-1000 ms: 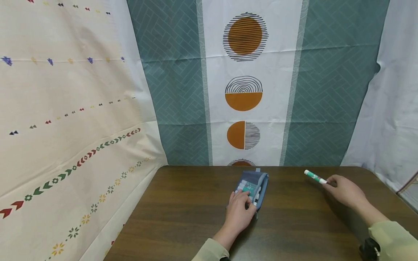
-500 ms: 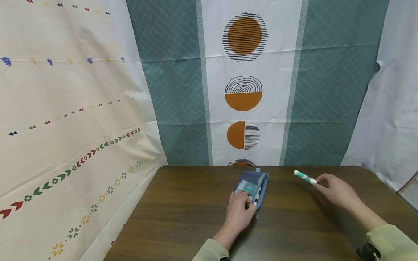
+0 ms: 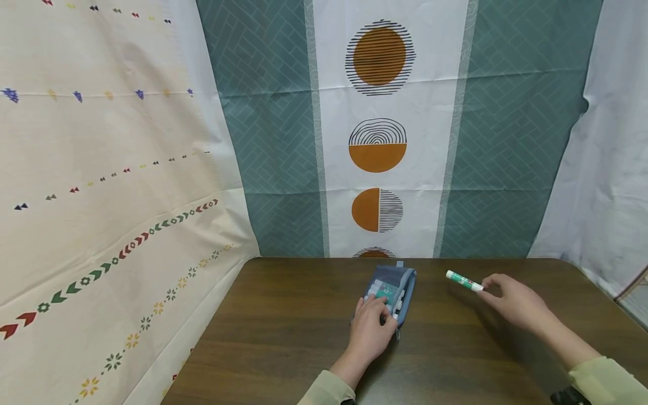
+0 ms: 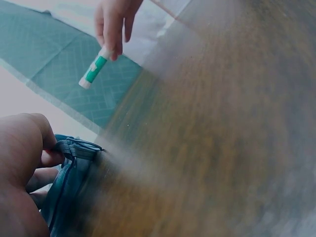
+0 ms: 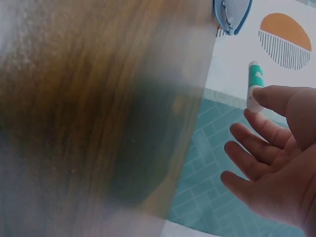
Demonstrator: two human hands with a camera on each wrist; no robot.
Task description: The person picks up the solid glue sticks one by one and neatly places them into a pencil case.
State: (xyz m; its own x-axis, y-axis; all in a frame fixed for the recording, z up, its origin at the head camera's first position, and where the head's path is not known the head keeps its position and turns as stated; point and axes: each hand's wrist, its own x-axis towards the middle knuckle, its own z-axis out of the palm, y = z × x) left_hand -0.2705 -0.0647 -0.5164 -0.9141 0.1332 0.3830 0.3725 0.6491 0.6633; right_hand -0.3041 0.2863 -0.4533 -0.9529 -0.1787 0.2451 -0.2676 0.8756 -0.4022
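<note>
A blue pencil case (image 3: 390, 275) with a see-through top lies on the table, its right side unzipped and white items showing inside. My left hand (image 3: 368, 329) rests over its near end; in the left wrist view, thumb and fingers grip the case's edge by the zipper (image 4: 81, 144). To the right, above the tabletop, my right hand (image 3: 516, 301) pinches one white end of a short capped tube (image 3: 463, 280) with a green label. The right wrist view shows thumb and forefinger on that tube (image 5: 256, 76), with the other fingers loosely spread.
The brown wooden table (image 3: 283, 315) runs back to a hanging green-and-white cloth (image 3: 273, 169). A cream patterned cloth (image 3: 126, 253) borders the left side, and a white cloth (image 3: 607, 185) hangs on the right.
My right hand has moved left with the tube, closer to the pencil case and slightly lower in the view. The left hand and the case have stayed in place.
</note>
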